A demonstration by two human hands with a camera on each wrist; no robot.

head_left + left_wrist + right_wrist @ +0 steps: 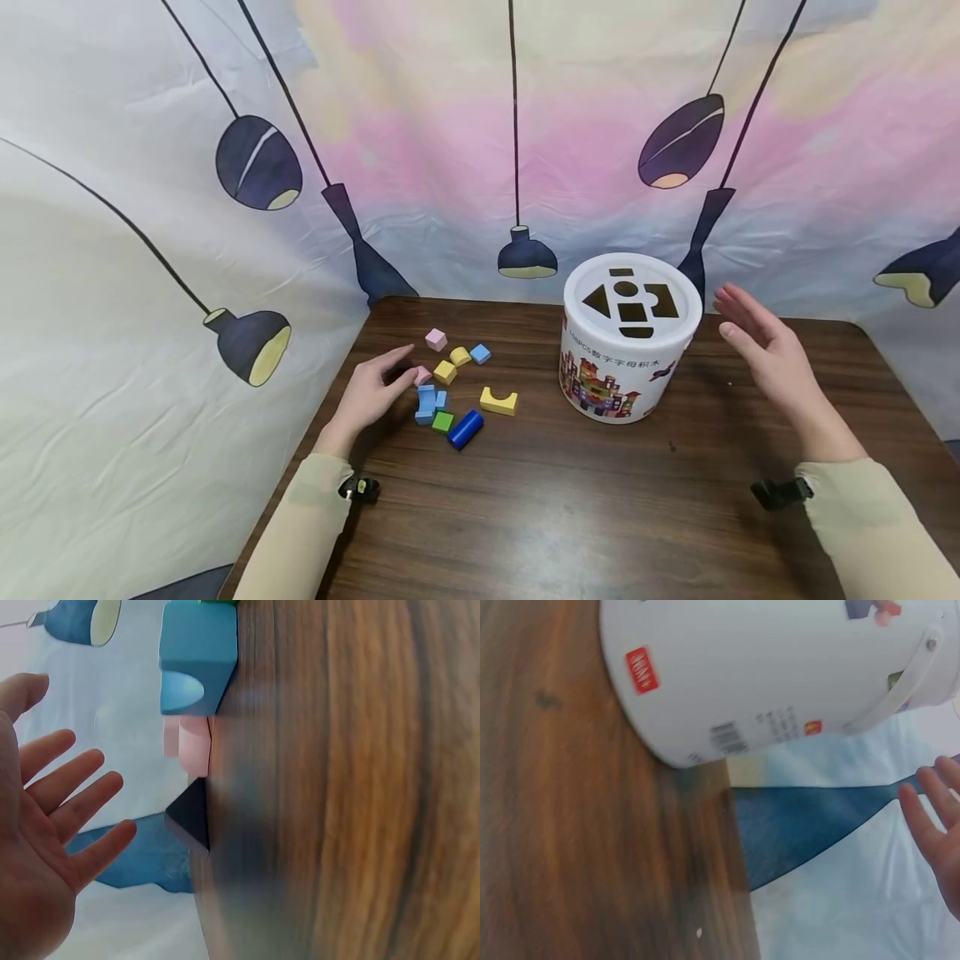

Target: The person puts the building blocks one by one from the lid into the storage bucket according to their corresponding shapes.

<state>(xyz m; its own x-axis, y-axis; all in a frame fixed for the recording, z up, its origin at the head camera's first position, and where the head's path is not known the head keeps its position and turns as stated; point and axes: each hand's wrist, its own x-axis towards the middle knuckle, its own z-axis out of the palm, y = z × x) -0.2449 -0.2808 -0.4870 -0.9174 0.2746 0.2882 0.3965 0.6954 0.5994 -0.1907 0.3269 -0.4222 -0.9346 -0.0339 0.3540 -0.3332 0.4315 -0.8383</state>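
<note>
My left hand (369,392) hovers with loosely extended fingers at the left side of a small group of toy blocks, its fingertips close to a pink block (422,376). In the left wrist view that hand (56,802) holds nothing; a light blue block with a curved notch (199,660), pink blocks (195,746) and a dark triangular block (190,816) stand near it. My right hand (772,362) is raised, fingers straight, to the right of a white block bucket (611,379) and apart from it. The bucket's lid (645,310) has shaped holes.
Around the group lie a yellow arch block (498,402), a dark blue cylinder (466,430), a green block (442,422) and a blue block (480,354). The brown wooden table (555,517) ends at a wall cloth (450,150) printed with lamps.
</note>
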